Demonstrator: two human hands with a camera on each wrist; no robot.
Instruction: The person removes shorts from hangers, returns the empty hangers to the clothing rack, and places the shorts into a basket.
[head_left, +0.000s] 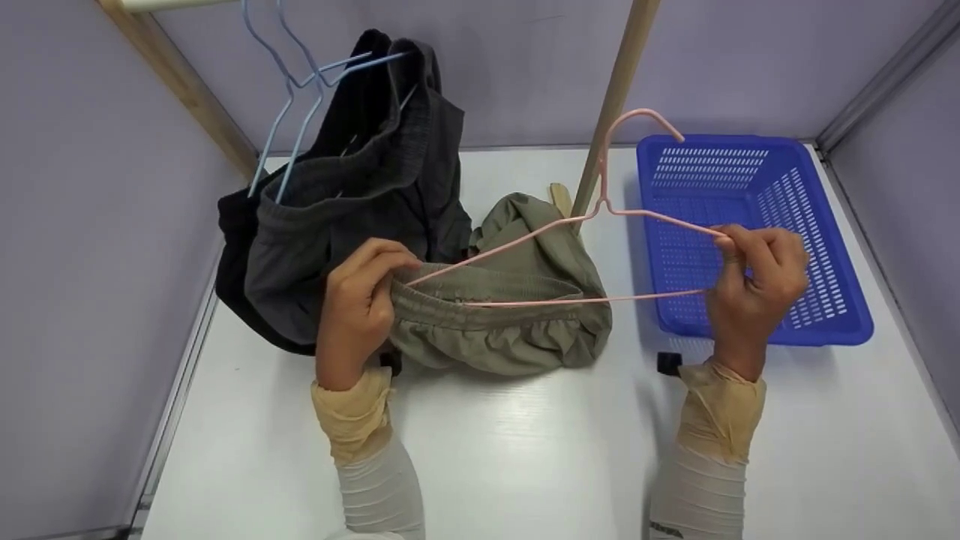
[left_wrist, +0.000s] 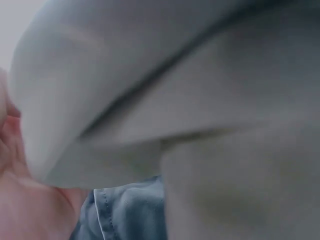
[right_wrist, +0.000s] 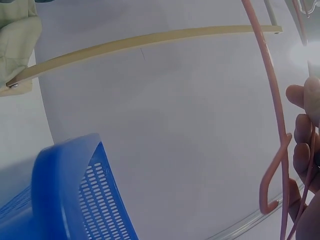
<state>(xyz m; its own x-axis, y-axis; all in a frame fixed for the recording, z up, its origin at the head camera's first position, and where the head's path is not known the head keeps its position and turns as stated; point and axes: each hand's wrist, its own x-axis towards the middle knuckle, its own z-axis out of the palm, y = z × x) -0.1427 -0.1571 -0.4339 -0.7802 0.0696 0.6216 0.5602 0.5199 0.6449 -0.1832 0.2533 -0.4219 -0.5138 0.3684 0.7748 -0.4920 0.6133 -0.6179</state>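
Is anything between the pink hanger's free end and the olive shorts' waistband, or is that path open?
Nothing visible blocks it. The pink hanger already has its far end inside the waistband of the olive shorts, which the left hand grips. The right hand holds the hanger's other end over the blue basket. The wooden post stands behind.

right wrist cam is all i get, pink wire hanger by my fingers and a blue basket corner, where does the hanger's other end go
Observer: The pink wire hanger has its far end inside the waistband of the olive-green elastic-waist shorts on the white table.
Operator: who holds those shorts
Observer: The left hand pinches the waistband at its left end.
Operator: and my grip on the hanger
Observer: The right hand pinches the hanger's right corner above the blue slotted plastic basket.
Operator: anything else close by
Observer: Dark grey shorts hang on light blue wire hangers at the left.
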